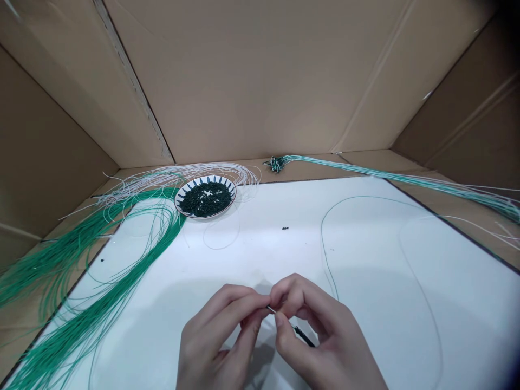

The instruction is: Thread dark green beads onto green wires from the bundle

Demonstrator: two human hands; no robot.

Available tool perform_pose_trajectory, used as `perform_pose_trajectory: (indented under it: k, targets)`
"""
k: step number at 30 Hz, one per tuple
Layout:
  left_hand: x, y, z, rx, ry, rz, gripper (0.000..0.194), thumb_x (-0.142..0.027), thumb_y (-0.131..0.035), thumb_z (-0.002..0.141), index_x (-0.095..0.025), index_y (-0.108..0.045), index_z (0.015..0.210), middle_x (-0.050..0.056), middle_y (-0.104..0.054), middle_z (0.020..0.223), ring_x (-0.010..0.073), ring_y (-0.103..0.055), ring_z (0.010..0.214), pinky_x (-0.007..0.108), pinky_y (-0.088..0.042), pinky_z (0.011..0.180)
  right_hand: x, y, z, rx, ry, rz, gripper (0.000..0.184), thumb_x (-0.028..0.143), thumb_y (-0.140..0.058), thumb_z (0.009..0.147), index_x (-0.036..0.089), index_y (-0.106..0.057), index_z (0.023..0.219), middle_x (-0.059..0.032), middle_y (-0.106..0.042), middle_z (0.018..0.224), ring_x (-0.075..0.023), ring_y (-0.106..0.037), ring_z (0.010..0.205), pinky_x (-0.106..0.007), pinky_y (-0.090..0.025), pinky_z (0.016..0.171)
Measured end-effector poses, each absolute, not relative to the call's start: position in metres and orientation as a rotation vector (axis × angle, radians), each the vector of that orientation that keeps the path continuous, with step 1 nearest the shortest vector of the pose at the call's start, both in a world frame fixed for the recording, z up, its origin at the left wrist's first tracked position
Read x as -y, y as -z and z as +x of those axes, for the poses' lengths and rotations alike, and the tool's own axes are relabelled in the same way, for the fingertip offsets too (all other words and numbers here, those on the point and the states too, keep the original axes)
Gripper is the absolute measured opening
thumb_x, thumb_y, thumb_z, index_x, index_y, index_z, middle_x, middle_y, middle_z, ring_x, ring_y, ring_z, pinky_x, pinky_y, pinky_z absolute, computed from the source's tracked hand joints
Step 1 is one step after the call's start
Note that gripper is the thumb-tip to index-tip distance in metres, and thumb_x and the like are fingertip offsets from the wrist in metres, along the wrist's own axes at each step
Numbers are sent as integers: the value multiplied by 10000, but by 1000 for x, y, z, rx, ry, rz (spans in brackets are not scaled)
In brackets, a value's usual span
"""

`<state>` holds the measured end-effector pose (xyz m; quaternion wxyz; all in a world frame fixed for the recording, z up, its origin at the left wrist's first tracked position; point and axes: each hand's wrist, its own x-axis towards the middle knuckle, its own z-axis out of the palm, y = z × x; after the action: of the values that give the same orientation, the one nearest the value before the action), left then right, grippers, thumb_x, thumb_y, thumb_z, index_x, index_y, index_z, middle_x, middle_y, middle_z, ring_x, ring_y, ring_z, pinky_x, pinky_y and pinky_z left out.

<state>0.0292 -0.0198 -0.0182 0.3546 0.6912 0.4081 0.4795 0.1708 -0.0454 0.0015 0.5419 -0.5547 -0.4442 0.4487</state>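
Close together at the front, my left hand (229, 330) and my right hand (317, 330) are both closed in a pinch, fingertips almost touching. A short stretch of thin pale cord (271, 309) shows between them, running from one pinch to the other. Anything smaller in the left fingertips is hidden. Below my right fingers a dark green beaded or knotted strip (304, 337) sticks out, partly covered by the hand. A thin green cord (324, 244) curves over the board from behind my right hand. Several tiny dark beads (285, 228) lie on the white board (260, 260) beyond my hands.
A blue-and-white dish (232, 201) of small dark beads stands at the back left. Bundles of green cord (122, 287) and white cord (142, 181) spread along the left. A finished-looking knotted bundle (276, 163) trails cords (390, 174) rightward. Cardboard walls (260, 81) enclose the board.
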Motion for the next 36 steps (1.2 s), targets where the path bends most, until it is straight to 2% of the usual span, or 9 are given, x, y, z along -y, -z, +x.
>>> perform_pose_trajectory:
  k: [7,14,21,27,32,36]
  targets:
    - [20,20,31,-1014,-1203,1741,318,-28,-652,908,-312,-788,952,-44,-742,898,97,-702,775,129,-522,708,45,2,179,1090,-1108,-1314,194,176,-568,754,248,-406,676,35,-597,773,-145,-590,743,-237,-498,735]
    - [20,15,33,-1020,-1127,1567,286,-64,-702,859,-331,-807,865,-53,-749,824,109,-681,738,149,-507,672,47,0,184,1049,-1184,-1275,210,167,-594,728,246,-411,661,29,-566,757,-151,-572,718,-247,-483,711]
    - [17,14,32,-1050,-1052,1488,228,-73,-733,808,-284,-814,781,-15,-722,754,138,-644,676,207,-494,645,46,0,189,1118,-1208,-1254,236,153,-598,723,244,-391,653,13,-594,771,-159,-604,741,-249,-492,720]
    - [15,14,32,-1028,-973,1471,198,-112,-723,835,-274,-812,764,-5,-710,765,138,-643,702,202,-486,661,46,1,196,1180,-1227,-1275,179,151,-613,753,237,-478,673,15,-633,799,-157,-618,743,-248,-508,742]
    - [13,10,30,-1049,-888,1276,153,-157,-772,796,-269,-839,718,2,-682,752,131,-596,684,204,-447,635,47,3,197,1116,-1301,-1227,167,138,-635,759,233,-526,675,19,-631,773,-152,-606,736,-244,-514,748]
    - [11,10,27,-995,-784,1212,137,-180,-766,826,-272,-861,791,3,-673,772,111,-561,621,219,-421,604,47,5,196,1047,-1337,-1182,165,154,-664,759,227,-554,660,20,-621,755,-148,-604,720,-252,-518,741]
